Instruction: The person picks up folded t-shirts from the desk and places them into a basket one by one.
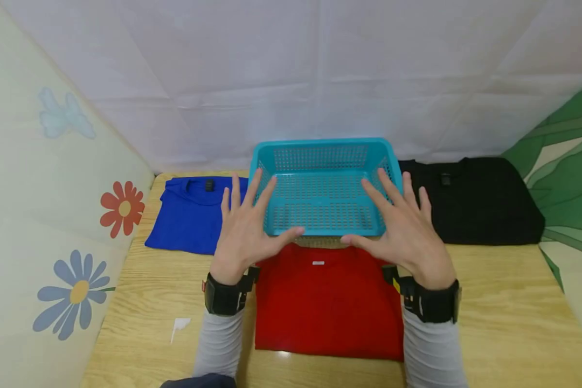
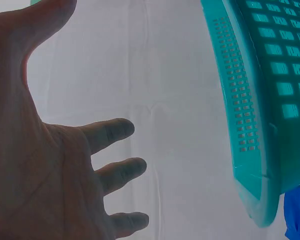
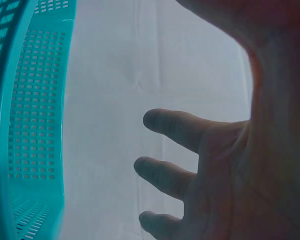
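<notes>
Both hands hover with fingers spread over the near side of a turquoise plastic basket (image 1: 320, 202), which has perforated walls and holds nothing. My left hand (image 1: 244, 231) is near the basket's left end, and my right hand (image 1: 409, 231) near its right end. Neither holds anything. A folded red shirt (image 1: 327, 302) lies in front of the basket, between the forearms. To the left is a folded blue shirt (image 1: 184, 221), partly hidden by the left hand. On the right lies a folded black shirt (image 1: 485, 205). In each wrist view, the basket's wall stands apart from the spread fingers.
The wooden table (image 1: 504, 312) carries everything. A white cloth backdrop (image 1: 291, 70) hangs behind the basket. Small dark clips (image 1: 209, 185) sit on the blue and black shirts. A small white mark (image 1: 180, 324) shows on the table's left. Patterned walls stand at both sides.
</notes>
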`<state>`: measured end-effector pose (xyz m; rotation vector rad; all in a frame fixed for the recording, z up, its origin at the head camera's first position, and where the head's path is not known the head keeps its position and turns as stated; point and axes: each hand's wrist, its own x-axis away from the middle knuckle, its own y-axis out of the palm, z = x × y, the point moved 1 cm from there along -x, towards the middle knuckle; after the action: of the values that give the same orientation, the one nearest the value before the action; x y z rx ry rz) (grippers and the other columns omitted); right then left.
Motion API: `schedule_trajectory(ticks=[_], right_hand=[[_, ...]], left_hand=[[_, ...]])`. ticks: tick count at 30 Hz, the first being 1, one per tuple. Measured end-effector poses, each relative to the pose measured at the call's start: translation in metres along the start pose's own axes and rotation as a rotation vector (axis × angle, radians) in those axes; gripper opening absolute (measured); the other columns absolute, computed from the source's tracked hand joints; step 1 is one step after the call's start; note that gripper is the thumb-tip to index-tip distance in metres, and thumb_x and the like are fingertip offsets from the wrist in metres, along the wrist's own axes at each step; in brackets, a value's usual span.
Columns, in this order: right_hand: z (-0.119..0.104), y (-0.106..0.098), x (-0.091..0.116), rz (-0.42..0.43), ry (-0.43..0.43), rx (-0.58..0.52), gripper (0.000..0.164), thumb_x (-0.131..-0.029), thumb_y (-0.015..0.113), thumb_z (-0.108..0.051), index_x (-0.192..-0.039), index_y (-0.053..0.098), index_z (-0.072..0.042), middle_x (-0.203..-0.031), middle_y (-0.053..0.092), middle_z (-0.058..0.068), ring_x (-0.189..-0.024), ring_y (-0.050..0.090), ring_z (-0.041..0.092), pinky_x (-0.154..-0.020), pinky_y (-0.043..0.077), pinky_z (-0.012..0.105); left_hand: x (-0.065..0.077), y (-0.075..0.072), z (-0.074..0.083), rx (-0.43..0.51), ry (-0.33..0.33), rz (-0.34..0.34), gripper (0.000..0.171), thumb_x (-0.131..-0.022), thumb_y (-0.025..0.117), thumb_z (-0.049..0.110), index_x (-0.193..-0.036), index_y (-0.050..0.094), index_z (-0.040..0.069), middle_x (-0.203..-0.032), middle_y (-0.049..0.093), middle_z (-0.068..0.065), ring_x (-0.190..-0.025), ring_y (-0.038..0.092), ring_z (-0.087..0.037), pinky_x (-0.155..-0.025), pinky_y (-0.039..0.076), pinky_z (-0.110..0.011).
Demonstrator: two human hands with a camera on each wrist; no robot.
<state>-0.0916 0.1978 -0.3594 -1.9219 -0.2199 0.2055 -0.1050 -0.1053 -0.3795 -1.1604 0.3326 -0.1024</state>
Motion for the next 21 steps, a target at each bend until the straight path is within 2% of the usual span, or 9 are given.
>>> schedule_trajectory(ticks=[2, 5, 7, 9, 12, 14, 17, 21], right_hand=[[-0.001, -0.001, 0.0, 0.0, -0.012, -0.01, 0.111, -0.074, 0.069, -0.076, -0.16, 0.015, -0.031, -0.17, 0.002, 0.003, -0.152, -0.01, 0.047, -0.117, -0.001, 0.072], [-0.004, -0.002, 0.003, 0.022, -0.041, -0.043, 0.101, -0.077, 0.071, -0.07, -0.157, 0.031, -0.022, -0.164, 0.026, 0.014, -0.147, 0.025, 0.049, -0.115, 0.024, 0.068], [-0.007, -0.003, 0.006, 0.034, -0.061, -0.07, 0.091, -0.08, 0.073, -0.064, -0.151, 0.043, -0.015, -0.155, 0.041, 0.017, -0.134, 0.045, 0.045, -0.105, 0.041, 0.064], [-0.01, -0.003, 0.01, 0.032, -0.08, -0.09, 0.079, -0.083, 0.074, -0.056, -0.144, 0.051, -0.012, -0.146, 0.051, 0.017, -0.121, 0.056, 0.039, -0.092, 0.052, 0.059], [-0.016, -0.005, 0.015, 0.002, -0.109, -0.102, 0.066, -0.086, 0.075, -0.047, -0.138, 0.056, -0.012, -0.14, 0.057, 0.014, -0.115, 0.06, 0.034, -0.086, 0.056, 0.054], [-0.019, -0.006, 0.018, -0.013, -0.126, -0.111, 0.059, -0.086, 0.077, -0.041, -0.135, 0.059, -0.012, -0.135, 0.06, 0.011, -0.111, 0.062, 0.03, -0.084, 0.058, 0.051], [-0.023, -0.006, 0.023, -0.038, -0.151, -0.14, 0.051, -0.085, 0.079, -0.035, -0.128, 0.064, -0.012, -0.127, 0.064, 0.007, -0.107, 0.063, 0.026, -0.083, 0.059, 0.046], [-0.028, -0.002, 0.029, -0.107, -0.192, -0.136, 0.044, -0.084, 0.081, -0.033, -0.12, 0.068, -0.012, -0.118, 0.067, 0.004, -0.102, 0.064, 0.022, -0.084, 0.06, 0.042]], left_hand=[[0.0, -0.001, 0.002, -0.002, 0.004, -0.004, 0.103, -0.076, 0.051, 0.086, -0.159, 0.01, 0.04, -0.17, 0.003, 0.005, -0.155, -0.013, -0.038, -0.122, 0.001, -0.064], [0.003, -0.002, 0.005, 0.005, 0.014, -0.015, 0.102, -0.076, 0.052, 0.086, -0.158, 0.024, 0.032, -0.169, 0.014, 0.001, -0.155, 0.001, -0.039, -0.121, 0.008, -0.063], [0.005, -0.003, 0.009, 0.008, 0.027, -0.022, 0.099, -0.077, 0.053, 0.085, -0.155, 0.037, 0.025, -0.166, 0.024, -0.001, -0.153, 0.015, -0.038, -0.12, 0.017, -0.061], [0.008, -0.005, 0.014, 0.011, 0.053, -0.026, 0.093, -0.079, 0.054, 0.082, -0.147, 0.049, 0.019, -0.16, 0.035, -0.003, -0.148, 0.029, -0.035, -0.116, 0.027, -0.057], [0.013, -0.007, 0.022, 0.019, 0.115, -0.026, 0.078, -0.083, 0.056, 0.076, -0.131, 0.061, 0.014, -0.146, 0.051, -0.004, -0.132, 0.047, -0.029, -0.106, 0.042, -0.05], [0.016, -0.008, 0.027, 0.036, 0.167, -0.027, 0.067, -0.086, 0.058, 0.071, -0.119, 0.065, 0.013, -0.13, 0.061, -0.004, -0.114, 0.058, -0.024, -0.093, 0.05, -0.043], [0.023, -0.007, 0.035, 0.056, 0.223, -0.039, 0.054, -0.087, 0.06, 0.067, -0.106, 0.067, 0.016, -0.106, 0.065, 0.003, -0.09, 0.06, -0.014, -0.077, 0.051, -0.031], [0.036, -0.001, 0.041, 0.064, 0.256, -0.082, 0.048, -0.089, 0.06, 0.065, -0.101, 0.068, 0.019, -0.094, 0.065, 0.008, -0.079, 0.06, -0.008, -0.069, 0.049, -0.023]])
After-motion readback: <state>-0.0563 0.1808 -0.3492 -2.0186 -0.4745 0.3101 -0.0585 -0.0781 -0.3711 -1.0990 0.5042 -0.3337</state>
